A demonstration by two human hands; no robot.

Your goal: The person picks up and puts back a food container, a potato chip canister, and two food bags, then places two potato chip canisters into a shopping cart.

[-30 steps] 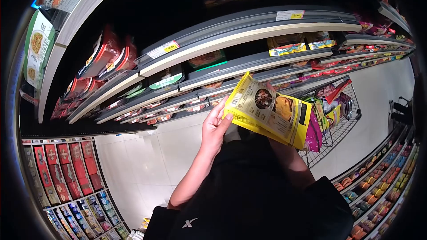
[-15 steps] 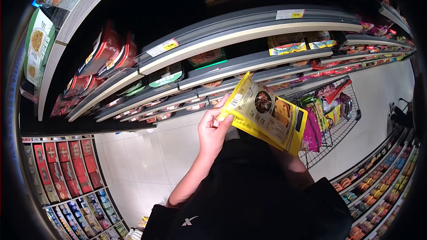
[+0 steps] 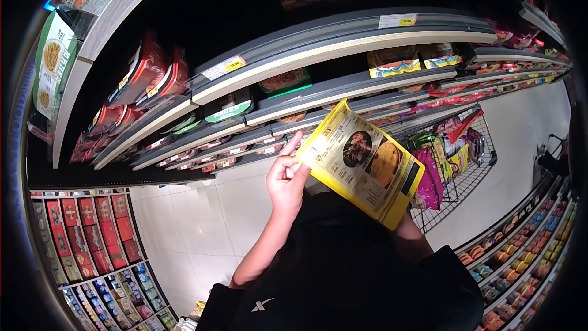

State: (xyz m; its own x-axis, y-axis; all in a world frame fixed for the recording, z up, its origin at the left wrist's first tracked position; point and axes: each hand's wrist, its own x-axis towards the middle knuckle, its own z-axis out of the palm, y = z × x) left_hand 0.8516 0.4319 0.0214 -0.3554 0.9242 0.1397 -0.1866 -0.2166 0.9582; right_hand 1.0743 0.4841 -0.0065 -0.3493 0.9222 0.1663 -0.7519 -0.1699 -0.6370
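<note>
A flat yellow food packet (image 3: pixel 361 159) is held up in front of me, tilted, its printed back with two food pictures facing the camera. At its left edge, the thumb of my left hand (image 3: pixel 285 178) presses on the packet while one finger points up past the edge. My right hand (image 3: pixel 411 233) is mostly behind the packet's lower right corner; only the part by the wrist shows, and its fingers are hidden.
A wire shopping cart (image 3: pixel 456 165) with several colourful bags stands just beyond the packet. Shelves (image 3: pixel 343 43) of packaged food curve across the top. Red boxes (image 3: pixel 92 227) fill a shelf at left, and more stocked shelves (image 3: pixel 520 251) stand at lower right.
The packet has turned to face the camera more squarely, and its lower right corner has dropped slightly. My left hand has shifted a little left and down, with one finger lifted off.
</note>
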